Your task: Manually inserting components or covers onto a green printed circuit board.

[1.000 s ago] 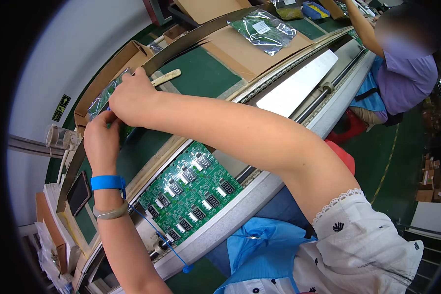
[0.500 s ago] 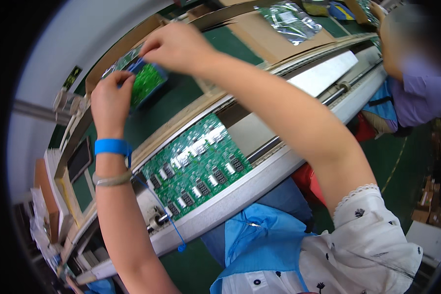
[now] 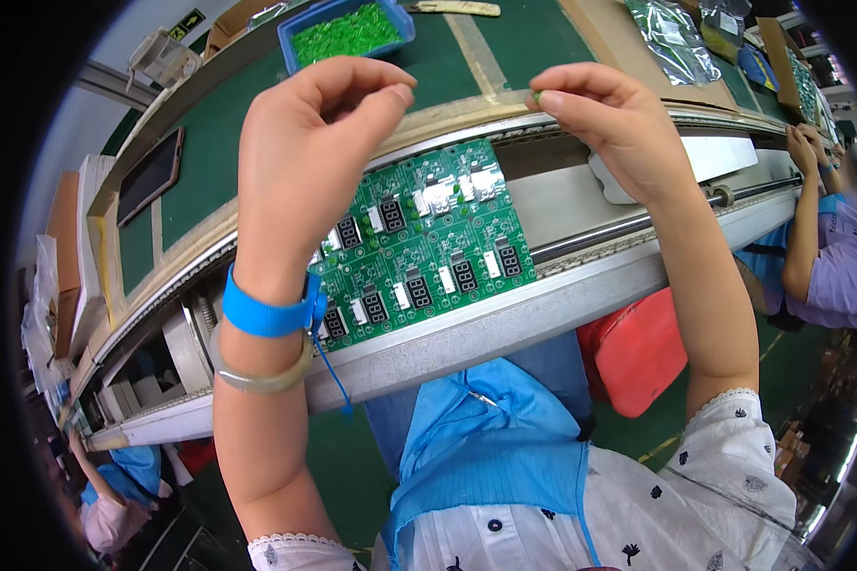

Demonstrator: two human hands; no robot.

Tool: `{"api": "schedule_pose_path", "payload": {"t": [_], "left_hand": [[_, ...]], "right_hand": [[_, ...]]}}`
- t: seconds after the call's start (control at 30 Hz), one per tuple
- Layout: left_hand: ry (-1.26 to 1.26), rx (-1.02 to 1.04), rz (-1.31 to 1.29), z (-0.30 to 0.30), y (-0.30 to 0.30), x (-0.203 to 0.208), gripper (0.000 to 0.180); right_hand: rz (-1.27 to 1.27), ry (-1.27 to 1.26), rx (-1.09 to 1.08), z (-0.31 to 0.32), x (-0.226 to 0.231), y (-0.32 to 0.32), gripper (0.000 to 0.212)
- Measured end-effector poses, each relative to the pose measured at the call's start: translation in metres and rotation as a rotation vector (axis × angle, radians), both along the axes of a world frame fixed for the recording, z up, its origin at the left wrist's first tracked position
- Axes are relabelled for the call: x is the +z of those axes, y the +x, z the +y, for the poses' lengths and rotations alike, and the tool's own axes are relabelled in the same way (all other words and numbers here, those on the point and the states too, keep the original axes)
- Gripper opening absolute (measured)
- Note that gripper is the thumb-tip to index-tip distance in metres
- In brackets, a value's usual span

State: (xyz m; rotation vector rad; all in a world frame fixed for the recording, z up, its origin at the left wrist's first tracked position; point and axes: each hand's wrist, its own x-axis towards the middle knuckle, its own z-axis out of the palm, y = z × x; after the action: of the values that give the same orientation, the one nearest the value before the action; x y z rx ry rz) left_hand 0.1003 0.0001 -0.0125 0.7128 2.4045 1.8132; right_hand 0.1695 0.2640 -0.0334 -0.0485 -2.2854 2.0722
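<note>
My left hand is raised over the left part of a green circuit board, its thumb and fingertips pinched together. Whatever they hold, if anything, is too small to make out. To the right, above the conveyor rail, my right hand pinches a small green component between thumb and forefinger. The board carries rows of black digit displays and white connector blocks, and my left hand and wrist hide its left part. Beyond my left hand, a blue bin holds many small green components.
The board lies across a conveyor with metal rails. A dark tablet-like device rests on the green bench at left. Plastic bags lie on cardboard at the back right. A red stool stands below; co-workers sit on both sides.
Both hands have come back from the blue bin toward the board and spread apart, the right one moving right with a small green component. The view has turned, and the bin now shows at the top.
</note>
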Motion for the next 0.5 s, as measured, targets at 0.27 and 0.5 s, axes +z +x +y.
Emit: {"api": "schedule_pose_path", "payload": {"t": [0.27,0.5], "left_hand": [[0.104,-0.029,-0.174,-0.009,0.030,-0.006,0.018],[0.114,-0.014,-0.198,-0.015,0.031,-0.015,0.019]], "right_hand": [[0.028,0.126,0.077,-0.004,-0.014,0.014,0.020],[0.020,0.251,0.150,-0.010,-0.019,0.018,0.018]]}}
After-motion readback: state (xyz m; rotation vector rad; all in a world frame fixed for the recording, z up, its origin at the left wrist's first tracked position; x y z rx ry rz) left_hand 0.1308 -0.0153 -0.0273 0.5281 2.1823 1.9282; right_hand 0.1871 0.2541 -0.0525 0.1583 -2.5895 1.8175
